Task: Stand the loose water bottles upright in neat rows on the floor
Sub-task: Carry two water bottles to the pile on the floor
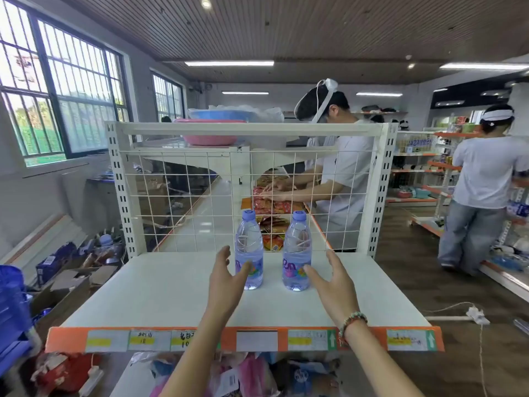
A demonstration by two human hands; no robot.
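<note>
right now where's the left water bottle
In the head view the left water bottle stands upright on the white shelf, just left of centre, beside the second bottle and in front of the wire grid, with the left hand at its label.

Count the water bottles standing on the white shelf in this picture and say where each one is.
2. The left bottle stands upright by the left hand; the right bottle stands upright beside it, by the right hand. Others could lie unseen among the clutter below.
</note>
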